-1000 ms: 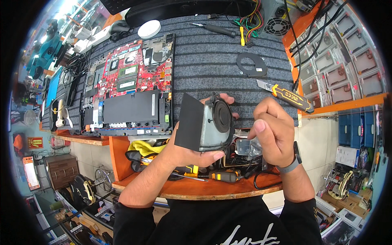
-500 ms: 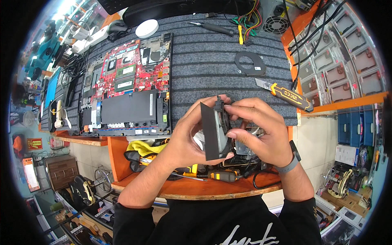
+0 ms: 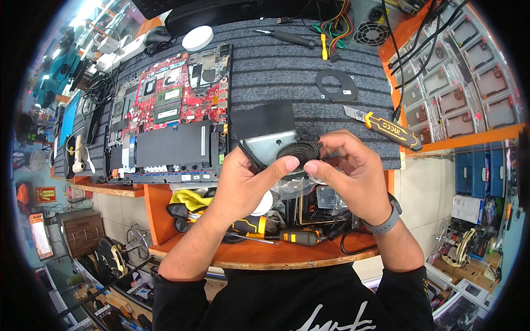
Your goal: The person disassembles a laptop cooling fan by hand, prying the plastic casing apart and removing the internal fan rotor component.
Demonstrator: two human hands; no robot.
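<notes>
Above the front edge of the bench I hold a laptop cooling fan (image 3: 270,145), with a pale metal plate, a finned black wheel (image 3: 291,150) and a black flap (image 3: 264,119) reaching out on the far side. My left hand (image 3: 238,185) grips the housing, its thumb at the wheel's near rim. On the wheel's right side, my right hand (image 3: 358,179) is closed in a pinch, thumb and fingers against the fan's edge. The fingertips partly cover the fan there. A flat black fan cover (image 3: 348,95) with a round opening lies on the mat beyond my right hand.
An opened laptop base (image 3: 174,151) with a red circuit board lies on the striped mat (image 3: 265,71) at left. A utility knife (image 3: 391,130) lies right, blade out. Farther back are a screwdriver (image 3: 292,38) and a round white container (image 3: 198,38). An orange shelf (image 3: 265,255) below holds tools.
The fan has turned from edge-on so its metal plate and finned wheel now face me. The flap has swung to the far left. My left thumb has come onto the wheel.
</notes>
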